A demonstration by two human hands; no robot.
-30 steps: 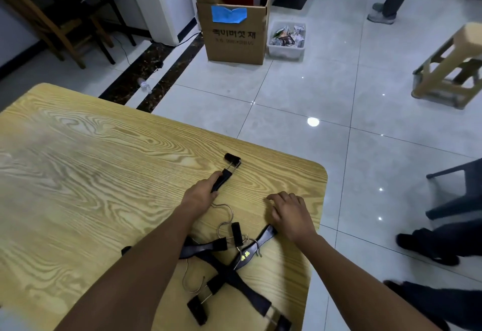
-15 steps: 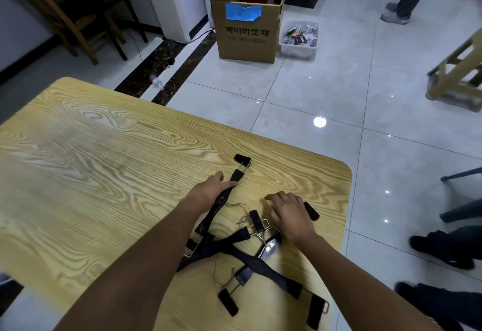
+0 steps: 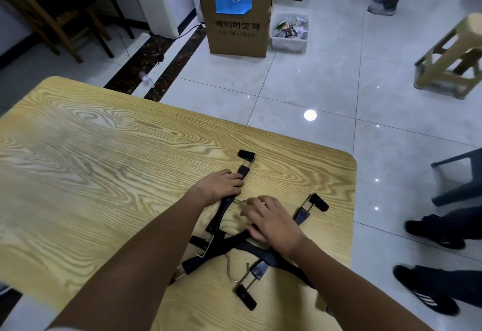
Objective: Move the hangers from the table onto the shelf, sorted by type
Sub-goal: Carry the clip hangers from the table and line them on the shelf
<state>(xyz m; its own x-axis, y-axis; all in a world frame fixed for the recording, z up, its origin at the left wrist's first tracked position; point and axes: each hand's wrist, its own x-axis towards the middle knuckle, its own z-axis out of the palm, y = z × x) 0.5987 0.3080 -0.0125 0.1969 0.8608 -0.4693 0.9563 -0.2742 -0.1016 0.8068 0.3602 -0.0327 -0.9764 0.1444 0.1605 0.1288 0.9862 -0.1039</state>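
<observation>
Black clip hangers (image 3: 221, 248) are seen crossed in a loose pile on the near right part of the table (image 3: 91, 169), none yet moved off it. Compared with half a second ago, the right hand (image 3: 271, 222) has been shifted leftward and inward over the pile, so that the clip end (image 3: 317, 202) it had half covered is now exposed toward the table's right edge; the left hand (image 3: 220, 187) has been kept in much the same place. The left hand is wrapped around the bar of one hanger (image 3: 243, 171), whose far clip points away toward the floor. The right hand is laid palm down with fingers spread and slightly curled on the crossing bars and a thin wire hook (image 3: 238, 200); whether anything is actually pinched under it cannot be told, since the fingertips are hidden and a little blurred. The hanger bars appear flat, matte and dark, with squared clip blocks joined by bright metal loops, and slender curved wire hooks lie between them. The table is surfaced in pale yellow laminate with bold swirling wood grain and a rounded corner. Beyond it, glossy white floor tiles (image 3: 326, 82) reflect a ceiling light, and a brown cardboard box (image 3: 237, 30) with a blue label stands beside a clear plastic bin (image 3: 289, 42).
</observation>
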